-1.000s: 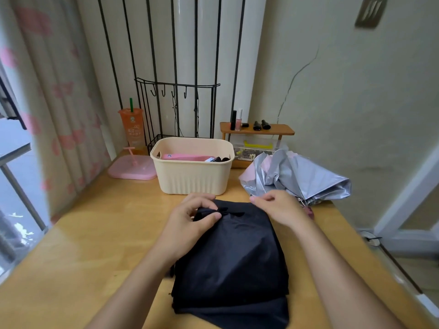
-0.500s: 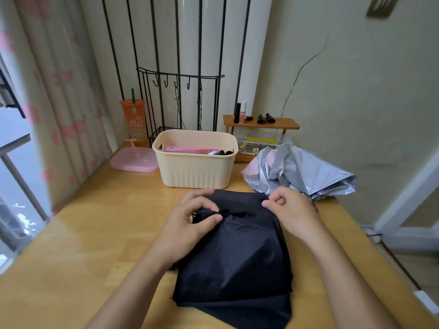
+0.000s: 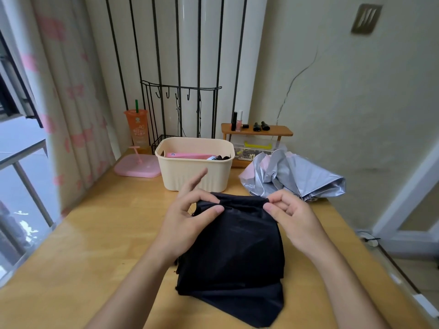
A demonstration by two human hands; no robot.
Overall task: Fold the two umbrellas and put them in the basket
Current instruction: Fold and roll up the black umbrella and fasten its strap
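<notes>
A black umbrella [image 3: 234, 252] lies collapsed on the wooden table [image 3: 95, 245] right in front of me, its canopy fabric loose. My left hand [image 3: 187, 217] pinches the far left edge of the black fabric, with its index finger sticking out. My right hand [image 3: 288, 214] pinches the far right edge of the same fabric. A silver umbrella [image 3: 292, 178] with a pink lining lies crumpled at the right, behind my right hand. The cream basket [image 3: 197, 173] stands just beyond my hands and holds a pink item and something dark.
A pink tray [image 3: 137, 166] and an orange cup [image 3: 137, 129] sit left of the basket. Behind it stand a black wire rack [image 3: 180, 108] and a small wooden shelf [image 3: 256, 130] with bottles. A curtain and window are at the left, the wall at the right.
Both hands have lifted the far edge of the black fabric and now pinch it at its two corners. My left index finger has straightened out.
</notes>
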